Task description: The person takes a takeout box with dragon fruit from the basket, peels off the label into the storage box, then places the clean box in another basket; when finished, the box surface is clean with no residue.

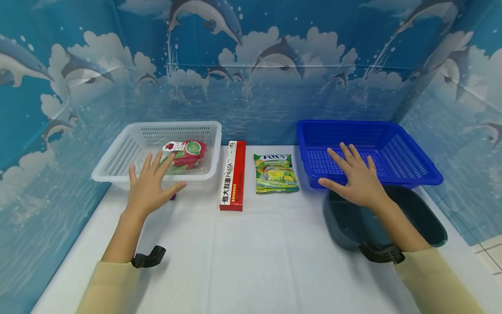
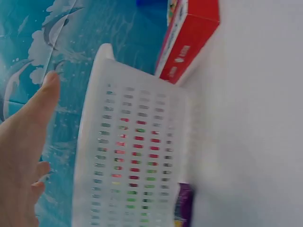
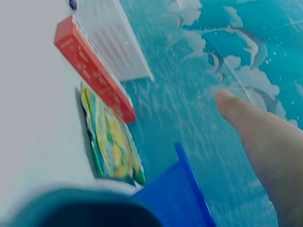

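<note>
In the head view my left hand [image 1: 148, 188] is spread above the near rim of a white basket [image 1: 103, 168], fingers straight and holding nothing. Inside that basket lies a clear pack with a red and green dragon fruit [image 1: 192, 155]. My right hand [image 1: 358, 181] spreads its fingers over the front of a blue basket [image 1: 408, 161], also holding nothing. Between the baskets lie a red and white pasta box [image 1: 237, 174] and a green and yellow Fox's candy bag [image 1: 276, 173]. A dark green tub [image 1: 340, 231] stands below my right wrist.
A small purple packet [image 2: 183, 205] shows by the white basket's near side, mostly hidden in the head view. A white cloth [image 1: 251, 261] covers the table. Behind and beside it hangs a blue dolphin-print curtain [image 1: 259, 104].
</note>
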The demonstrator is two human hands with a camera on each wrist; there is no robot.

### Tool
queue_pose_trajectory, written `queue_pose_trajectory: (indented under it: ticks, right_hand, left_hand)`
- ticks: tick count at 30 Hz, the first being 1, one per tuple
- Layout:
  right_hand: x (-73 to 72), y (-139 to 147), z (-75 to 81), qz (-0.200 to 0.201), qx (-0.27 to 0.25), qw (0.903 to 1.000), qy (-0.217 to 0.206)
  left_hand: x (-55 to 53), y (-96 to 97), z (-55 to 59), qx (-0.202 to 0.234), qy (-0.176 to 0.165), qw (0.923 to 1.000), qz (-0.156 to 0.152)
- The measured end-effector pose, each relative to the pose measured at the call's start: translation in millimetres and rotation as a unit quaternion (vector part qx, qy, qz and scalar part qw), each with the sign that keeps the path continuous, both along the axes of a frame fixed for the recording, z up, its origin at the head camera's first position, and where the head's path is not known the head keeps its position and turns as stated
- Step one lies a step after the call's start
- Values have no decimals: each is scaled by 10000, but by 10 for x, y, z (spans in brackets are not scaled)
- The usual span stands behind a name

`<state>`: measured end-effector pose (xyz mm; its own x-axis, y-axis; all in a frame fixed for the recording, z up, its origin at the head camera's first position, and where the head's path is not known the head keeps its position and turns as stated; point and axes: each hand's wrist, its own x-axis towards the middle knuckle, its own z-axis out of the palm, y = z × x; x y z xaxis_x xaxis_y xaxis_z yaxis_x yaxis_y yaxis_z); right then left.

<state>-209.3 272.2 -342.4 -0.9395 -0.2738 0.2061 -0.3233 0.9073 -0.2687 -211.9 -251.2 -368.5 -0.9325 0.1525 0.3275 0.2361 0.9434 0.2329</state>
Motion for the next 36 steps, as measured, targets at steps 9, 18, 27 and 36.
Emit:
queue_pose_trajectory:
  ticks: [9, 18, 27, 36]
  right_hand:
    - [68, -369, -96, 388, -465, 9977, 293]
    - [21, -733, -171, 851, -853, 9921, 339]
    - [-133, -1234, -209, 1212, -1155, 9858, 111]
    - [-291, -1640, -179, 1440, -1746, 9740, 57]
  left_hand:
    - [194, 67, -331, 1895, 1479, 9706, 112]
    - [277, 213, -417, 4086, 1546, 8949, 914]
    - [172, 209, -364, 5301, 349, 8296, 1716]
    - [-31, 296, -372, 6773, 941, 7062, 1836]
